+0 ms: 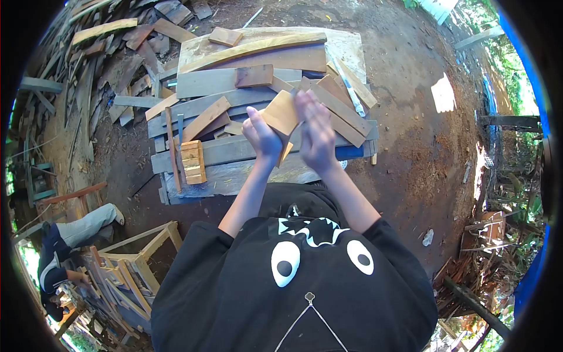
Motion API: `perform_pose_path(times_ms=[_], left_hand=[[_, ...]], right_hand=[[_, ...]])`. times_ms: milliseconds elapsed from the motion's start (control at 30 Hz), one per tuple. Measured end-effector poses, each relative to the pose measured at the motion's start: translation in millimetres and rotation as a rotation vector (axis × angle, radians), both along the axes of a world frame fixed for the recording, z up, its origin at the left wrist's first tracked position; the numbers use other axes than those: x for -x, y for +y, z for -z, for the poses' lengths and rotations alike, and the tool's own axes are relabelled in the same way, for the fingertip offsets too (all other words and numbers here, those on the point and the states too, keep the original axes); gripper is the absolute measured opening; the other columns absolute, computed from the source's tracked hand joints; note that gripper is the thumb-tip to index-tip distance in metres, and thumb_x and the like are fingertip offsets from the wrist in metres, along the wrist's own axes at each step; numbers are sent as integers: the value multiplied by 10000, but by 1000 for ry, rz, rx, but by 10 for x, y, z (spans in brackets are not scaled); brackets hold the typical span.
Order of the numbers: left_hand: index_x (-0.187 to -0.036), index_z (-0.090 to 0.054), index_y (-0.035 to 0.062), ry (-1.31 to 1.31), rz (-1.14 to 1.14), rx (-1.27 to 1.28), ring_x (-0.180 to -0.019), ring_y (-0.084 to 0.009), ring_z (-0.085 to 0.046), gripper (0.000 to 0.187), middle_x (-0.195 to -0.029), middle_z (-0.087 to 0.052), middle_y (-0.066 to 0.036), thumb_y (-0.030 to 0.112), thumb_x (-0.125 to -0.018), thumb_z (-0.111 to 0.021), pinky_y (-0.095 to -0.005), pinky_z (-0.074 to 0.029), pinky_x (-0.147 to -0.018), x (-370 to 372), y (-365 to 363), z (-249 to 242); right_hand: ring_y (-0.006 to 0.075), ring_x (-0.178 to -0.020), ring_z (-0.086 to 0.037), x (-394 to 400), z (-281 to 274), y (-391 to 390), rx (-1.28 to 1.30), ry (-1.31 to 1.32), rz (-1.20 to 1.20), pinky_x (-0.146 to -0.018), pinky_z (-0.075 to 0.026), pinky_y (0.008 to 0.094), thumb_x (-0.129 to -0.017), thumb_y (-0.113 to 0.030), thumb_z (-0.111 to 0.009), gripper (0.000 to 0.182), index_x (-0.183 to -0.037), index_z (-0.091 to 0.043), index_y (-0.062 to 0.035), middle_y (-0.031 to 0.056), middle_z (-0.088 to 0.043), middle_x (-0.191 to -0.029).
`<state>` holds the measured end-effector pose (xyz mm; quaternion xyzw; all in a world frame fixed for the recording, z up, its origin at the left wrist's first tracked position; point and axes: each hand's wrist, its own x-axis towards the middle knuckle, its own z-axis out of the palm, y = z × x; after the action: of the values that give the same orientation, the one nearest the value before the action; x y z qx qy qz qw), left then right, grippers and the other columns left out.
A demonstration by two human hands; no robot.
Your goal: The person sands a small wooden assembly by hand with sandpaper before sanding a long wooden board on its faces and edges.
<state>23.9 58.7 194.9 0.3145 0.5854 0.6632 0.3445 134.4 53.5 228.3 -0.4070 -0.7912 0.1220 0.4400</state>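
Here 1 wood block [282, 112], slanting forward, is clasped by the left hand [263, 139], closely flanked by the right hand [318, 141], fingers straightened.

Shows as a pale tan wooden block [280, 113], smooth and flat-faced; tilts in left hand [261, 139], above stacked boards [226, 151], with one corner toward twelve o'clock and right hand [317, 134] close at three o'clock
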Motion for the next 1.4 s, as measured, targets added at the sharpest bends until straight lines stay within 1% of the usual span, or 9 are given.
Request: perform_pose_path(times_ms=[300, 400, 533, 633, 767, 900, 1033, 1133, 1400], left_hand=[[-609, -564, -46, -157, 2, -24, -497, -123, -535, 632, -543, -570, -62, 376, -934, -223, -267, -409, -489, -34, 2, -1], [-593, -549, -46, -310, -3, -5, -494, -127, -532, 628, -538, -566, -64, 373, -934, -227, -269, -405, -486, 2, 3, -14], [-578, -542, -37, -91, 19, -38, -473, -119, -511, 629, -526, -556, -52, 374, -933, -225, -275, -400, -484, -11, 10, 18], [-573, -540, -32, -230, 9, 51, -472, -115, -500, 630, -514, -547, -42, 372, -935, -219, -270, -397, -490, 56, 3, -87], [-596, -552, -30, -108, 18, -45, -491, -104, -508, 631, -552, -562, -38, 389, -938, -225, -256, -406, -494, 15, 55, 93], [-619, -564, -36, -219, -14, -34, -512, -116, -537, 646, -567, -571, -44, 406, -939, -219, -254, -415, -504, 52, 29, -86], [-746, -568, -49, -138, 90, -38, -614, -147, -585, 611, -700, -602, -90, 436, -927, -243, -270, -477, -571, 70, 0, -10], [-691, -573, -43, -222, -3, -61, -578, -132, -566, 633, -632, -588, -74, 424, -933, -220, -257, -449, -544, 69, 62, -49], [-799, -553, -70, -167, 114, -92, -647, -161, -602, 637, -747, -605, -125, 460, -924, -222, -264, -487, -558, 83, 138, -55]], right_hand=[[334, -1181, -430, 62, 68, 48, -59, 137, 105, -983, -303, 427, -722, 11, -446, 432, -1144, -513, 74, 186, -492, -1225], [369, -1189, -405, 69, 28, -243, -96, -8, -235, -965, -330, 438, -848, -26, -390, 349, -1164, -468, 99, 208, -477, -1229], [330, -1193, -419, 43, 108, 95, -71, 165, 111, -971, -316, 432, -734, 2, -443, 410, -1130, -528, 64, 156, -488, -1241], [340, -1187, -422, 132, -85, -293, -34, -21, -221, -964, -322, 434, -753, -15, -452, 392, -1130, -523, 66, 159, -491, -1236], [342, -1163, -448, 117, 46, 83, -37, 152, 82, -965, -337, 440, -770, -1, -427, 344, -1080, -553, 82, 179, -530, -1178], [343, -1158, -448, 143, -77, -191, -67, -32, -195, -951, -344, 431, -748, -30, -483, 382, -1115, -529, 64, 193, -517, -1186], [348, -1155, -449, 107, 43, 135, 17, 281, 154, -960, -347, 443, -706, 8, -479, 444, -1145, -512, 61, 187, -512, -1194], [340, -1169, -439, 147, -48, -176, -91, 67, -126, -947, -364, 446, -715, 0, -479, 418, -1125, -530, 58, 184, -512, -1195], [358, -1174, -430, 197, -160, -72, -148, 37, -10, -968, -326, 440, -773, -3, -437, 399, -1157, -498, 91, 205, -497, -1210]])
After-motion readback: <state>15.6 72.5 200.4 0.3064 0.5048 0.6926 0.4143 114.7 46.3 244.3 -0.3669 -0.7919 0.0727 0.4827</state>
